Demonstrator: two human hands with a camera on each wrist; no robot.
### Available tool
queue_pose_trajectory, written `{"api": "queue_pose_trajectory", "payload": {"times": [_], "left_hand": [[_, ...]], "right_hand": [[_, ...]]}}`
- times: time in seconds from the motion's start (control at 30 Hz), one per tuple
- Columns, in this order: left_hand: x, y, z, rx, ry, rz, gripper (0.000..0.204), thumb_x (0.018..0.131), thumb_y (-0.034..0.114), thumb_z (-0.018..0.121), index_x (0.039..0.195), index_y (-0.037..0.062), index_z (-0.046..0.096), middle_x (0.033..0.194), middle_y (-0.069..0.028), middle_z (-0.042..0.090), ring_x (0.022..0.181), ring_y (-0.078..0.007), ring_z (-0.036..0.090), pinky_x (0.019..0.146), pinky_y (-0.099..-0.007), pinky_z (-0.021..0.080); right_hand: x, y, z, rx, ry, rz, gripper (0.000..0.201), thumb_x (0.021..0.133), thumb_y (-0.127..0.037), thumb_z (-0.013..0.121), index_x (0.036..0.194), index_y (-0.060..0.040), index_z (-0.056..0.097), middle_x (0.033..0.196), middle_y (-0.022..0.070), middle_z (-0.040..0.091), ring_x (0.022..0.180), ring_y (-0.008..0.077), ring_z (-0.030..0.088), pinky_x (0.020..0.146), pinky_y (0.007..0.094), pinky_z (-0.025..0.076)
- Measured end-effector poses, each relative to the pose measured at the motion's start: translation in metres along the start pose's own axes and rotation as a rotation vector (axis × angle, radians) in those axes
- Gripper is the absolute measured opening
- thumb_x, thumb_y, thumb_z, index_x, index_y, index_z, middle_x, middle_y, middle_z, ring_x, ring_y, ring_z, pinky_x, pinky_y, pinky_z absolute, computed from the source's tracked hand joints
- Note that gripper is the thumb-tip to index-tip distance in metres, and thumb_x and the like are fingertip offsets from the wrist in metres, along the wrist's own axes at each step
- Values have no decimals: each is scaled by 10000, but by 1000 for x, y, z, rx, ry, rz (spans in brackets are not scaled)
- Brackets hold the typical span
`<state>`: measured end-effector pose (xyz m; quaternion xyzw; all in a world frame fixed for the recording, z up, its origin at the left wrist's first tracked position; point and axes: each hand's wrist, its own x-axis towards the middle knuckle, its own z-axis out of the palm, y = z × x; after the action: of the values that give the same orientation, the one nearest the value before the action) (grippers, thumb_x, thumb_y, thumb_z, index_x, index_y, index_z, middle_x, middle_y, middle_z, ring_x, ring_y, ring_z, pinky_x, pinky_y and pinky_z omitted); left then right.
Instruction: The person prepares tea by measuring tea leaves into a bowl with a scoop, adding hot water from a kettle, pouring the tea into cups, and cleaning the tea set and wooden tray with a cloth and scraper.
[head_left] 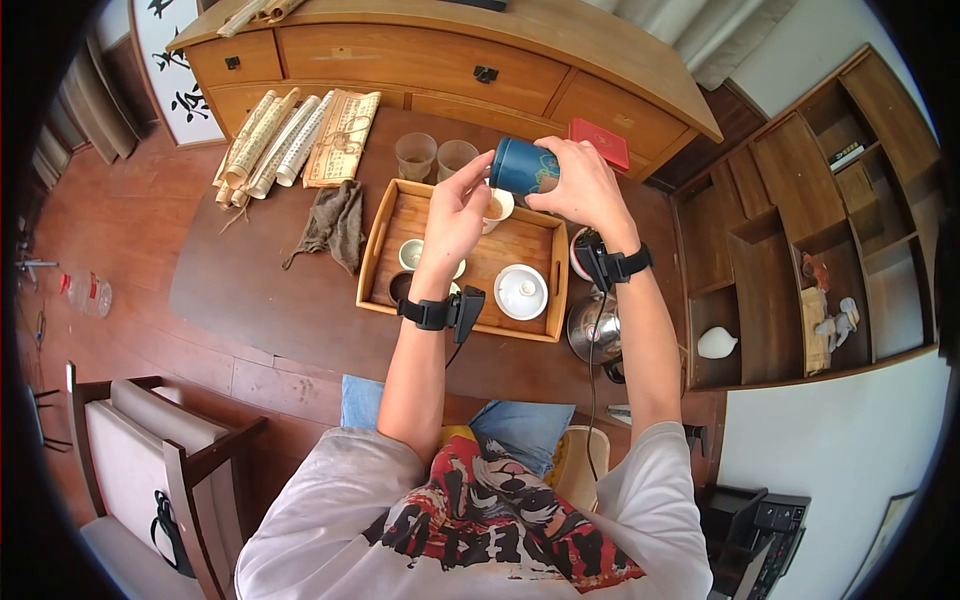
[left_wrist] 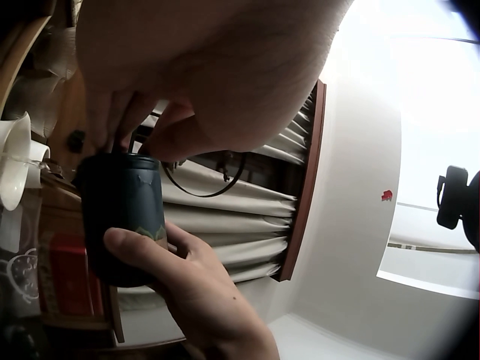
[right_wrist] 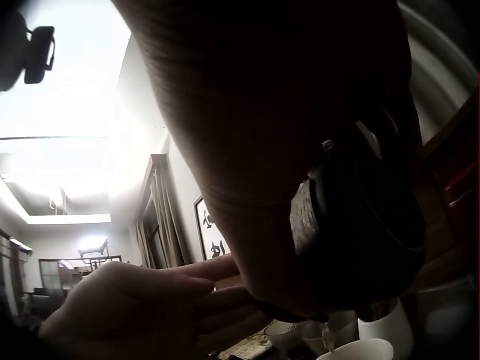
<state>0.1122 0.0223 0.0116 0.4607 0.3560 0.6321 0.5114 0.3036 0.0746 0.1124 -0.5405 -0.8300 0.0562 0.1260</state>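
My right hand (head_left: 590, 185) grips a dark blue canister (head_left: 522, 167), which lies on its side above the tray in the head view, its end toward my left hand (head_left: 455, 225). The left fingers meet that end at the rim; whether they pinch a lid there is hidden. In the left wrist view the right hand (left_wrist: 214, 300) wraps the lower part of the canister (left_wrist: 124, 202), thumb across its front. Under the canister is a white vessel (head_left: 499, 206) with something brown inside. The right wrist view is dark, with the left hand (right_wrist: 142, 307) beside the canister.
A wooden tray (head_left: 548, 325) holds a lidded white bowl (head_left: 521, 291) and small cups. Two clear glasses (head_left: 416, 157) stand behind it. A grey cloth (head_left: 335, 225) and scrolls (head_left: 262, 140) lie left; a metal kettle (head_left: 593, 325) and red box (head_left: 600, 143) are right.
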Motion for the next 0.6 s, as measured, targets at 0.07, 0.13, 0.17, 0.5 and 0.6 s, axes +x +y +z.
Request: {"api": "queue_pose_trajectory", "payload": {"times": [0.07, 0.13, 0.17, 0.5, 0.6], "left_hand": [[-1, 1, 3, -6, 0, -4, 512, 1072, -42, 524, 1581, -47, 578, 1476, -193, 698, 1390, -234, 651, 1193, -357, 476], [-1, -1, 4, -12, 1, -7, 518, 1073, -42, 524, 1589, -55, 563, 1487, -195, 690, 1403, -236, 643, 1203, -360, 470], [-1, -3, 3, -17, -8, -6, 525, 1072, -44, 525, 1596, -59, 551, 1497, -196, 683, 1412, -237, 638, 1209, -362, 466], [-2, -11, 6, -26, -25, -38, 530, 1063, -56, 527, 1592, -82, 529, 1470, -189, 685, 1387, -225, 643, 1190, -357, 474], [-4, -9, 8, -19, -26, -44, 527, 1061, -55, 532, 1587, -84, 531, 1464, -196, 686, 1379, -230, 649, 1180, -355, 484]], "right_hand": [[0, -1, 1, -7, 1, 7, 784, 679, -322, 924, 1388, -56, 721, 1247, 193, 778, 1209, 399, 685, 1085, 497, 558], [0, 1, 3, -15, 2, 14, 778, 677, -320, 924, 1382, -57, 724, 1249, 192, 779, 1208, 399, 686, 1084, 497, 558], [0, 4, 7, -10, 5, 9, 773, 674, -319, 924, 1375, -58, 728, 1253, 192, 779, 1206, 400, 687, 1083, 497, 559], [-4, 13, 19, 1, 63, -17, 754, 627, -290, 934, 1327, -69, 763, 1153, 178, 796, 1130, 395, 714, 997, 493, 615], [-4, 15, 21, 6, 54, -14, 751, 627, -289, 935, 1324, -67, 764, 1154, 177, 796, 1129, 394, 715, 994, 493, 617]]}}
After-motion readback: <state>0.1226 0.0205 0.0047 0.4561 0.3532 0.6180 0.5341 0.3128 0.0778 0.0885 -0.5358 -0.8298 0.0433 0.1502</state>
